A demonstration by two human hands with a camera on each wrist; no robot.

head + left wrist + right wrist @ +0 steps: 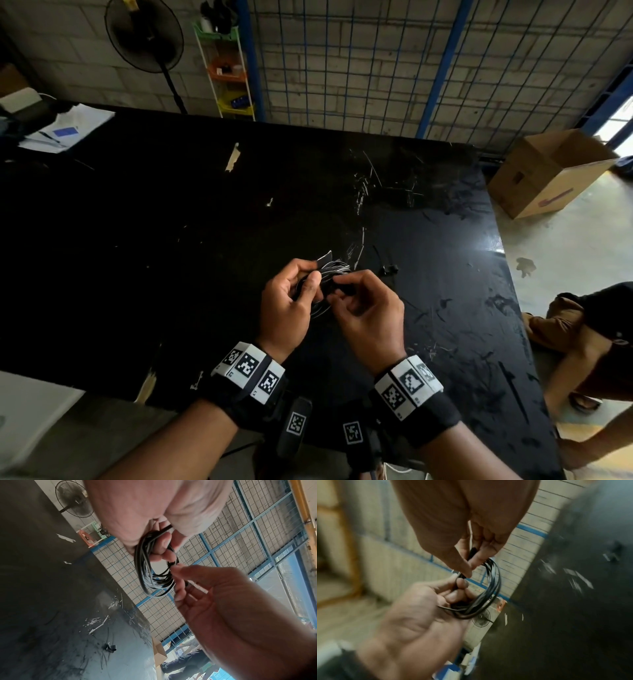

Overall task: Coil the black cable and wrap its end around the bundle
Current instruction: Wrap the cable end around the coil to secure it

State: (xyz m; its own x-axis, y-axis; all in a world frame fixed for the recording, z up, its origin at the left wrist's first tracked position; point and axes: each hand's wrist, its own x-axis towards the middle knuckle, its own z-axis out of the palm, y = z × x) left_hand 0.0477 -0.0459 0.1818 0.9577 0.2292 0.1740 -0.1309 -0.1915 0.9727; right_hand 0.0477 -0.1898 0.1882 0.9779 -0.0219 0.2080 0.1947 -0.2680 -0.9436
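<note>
The black cable is a small coil (337, 267) held above the black table (205, 222), near its front edge. My left hand (310, 274) grips one side of the coil, fingers curled through the loops (145, 574) and thumb on top. My right hand (337, 287) pinches the cable's loose end (472, 551) between thumb and fingertips, right against the bundle (494, 585). The left wrist view shows the right hand (176, 574) meeting the coil's rim. In the blurred right wrist view, the left hand (458, 586) clutches the loops from below, under the right hand (471, 566).
A small black piece (388, 269) lies on the table just right of my hands. Papers (65, 130) sit at the far left corner. Off the table's right side are a cardboard box (544, 171) on the floor and a crouching person (589, 342). A fan (144, 34) stands behind.
</note>
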